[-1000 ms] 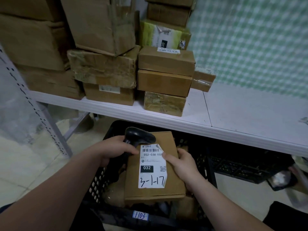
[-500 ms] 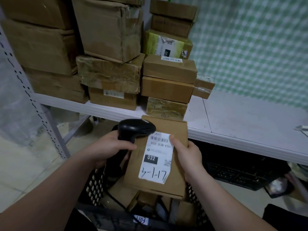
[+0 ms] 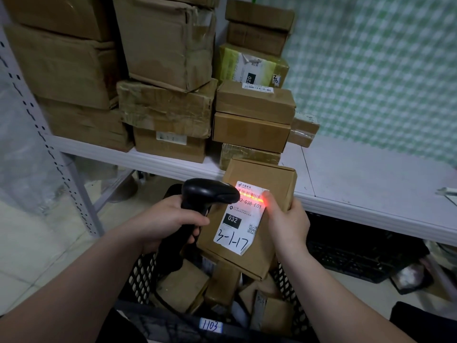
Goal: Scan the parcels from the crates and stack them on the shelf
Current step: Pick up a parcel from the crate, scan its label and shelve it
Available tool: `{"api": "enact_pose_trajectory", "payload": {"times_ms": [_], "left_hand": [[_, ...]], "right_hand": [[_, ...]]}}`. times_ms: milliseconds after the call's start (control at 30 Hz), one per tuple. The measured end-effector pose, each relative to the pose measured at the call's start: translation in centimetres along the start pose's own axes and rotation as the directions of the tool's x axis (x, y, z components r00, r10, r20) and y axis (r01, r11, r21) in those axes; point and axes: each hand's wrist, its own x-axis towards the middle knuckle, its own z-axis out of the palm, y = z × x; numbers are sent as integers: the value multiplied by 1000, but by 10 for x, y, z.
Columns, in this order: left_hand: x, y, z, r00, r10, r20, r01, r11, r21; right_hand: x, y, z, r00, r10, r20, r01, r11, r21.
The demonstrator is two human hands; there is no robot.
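Parcel [image 3: 257,219] is tilted, held above the crate [image 3: 143,276]. Right hand [image 3: 288,220] grips its right edge, thumb pressed on the label [image 3: 238,219] beside the barcode. Left hand [image 3: 168,219] is wrapped around the scanner [image 3: 202,201] handle, just left of the parcel, scanner head nearly touching the label. Red scan line runs across the barcode onto the right thumb. More parcels lie in the crate below both hands. Shelf [image 3: 358,184] sits beyond the hands, boxes stacked [image 3: 252,120] on its left part.

Scanner [image 3: 210,194] beam across parcel [image 3: 249,219] label
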Motion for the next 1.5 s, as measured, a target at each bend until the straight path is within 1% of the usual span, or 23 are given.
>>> {"api": "enact_pose_trajectory", "payload": {"times_ms": [100,367,667,833,933,1067,1133,1267,1367,1500], "left_hand": [[-1,0,-1,1000,0,11,0,1000,-25],[0,2,-3,999,7,47,-7,1000,-16],[-5,3,-1,999,-6,38,7,1000,-30],[-14,17,5,999,11,-48,-14,998,-62],[-21,32,7,997,36,-61,-40,997,-67],[-31,63,7,993,84,-78,-88,995,-37],[-34,83,2,989,110,-94,-116,991,-66],[-35,127,-1,971,217,-103,-225,972,-72],[-32,159,-3,945,283,-164,-298,951,-77],[-25,201,-8,911,319,-261,-346,936,-61]], "right_hand": [[0,0,1,1000,0,-4,0,1000,0],[1,-1,0,1000,3,-2,-3,1000,-12],[0,-7,-3,1000,-2,22,1,1000,26],[0,-26,-16,998,-45,47,44,999,17],[4,-42,-29,996,-76,51,75,997,15],[8,-81,-55,988,-146,48,146,989,-4],[14,-106,-70,981,-191,37,192,981,-9],[31,-162,-94,954,-300,12,300,953,-43],[46,-209,-105,908,-418,-35,413,906,-94],[69,-266,-104,814,-577,-66,554,805,-211]]}}
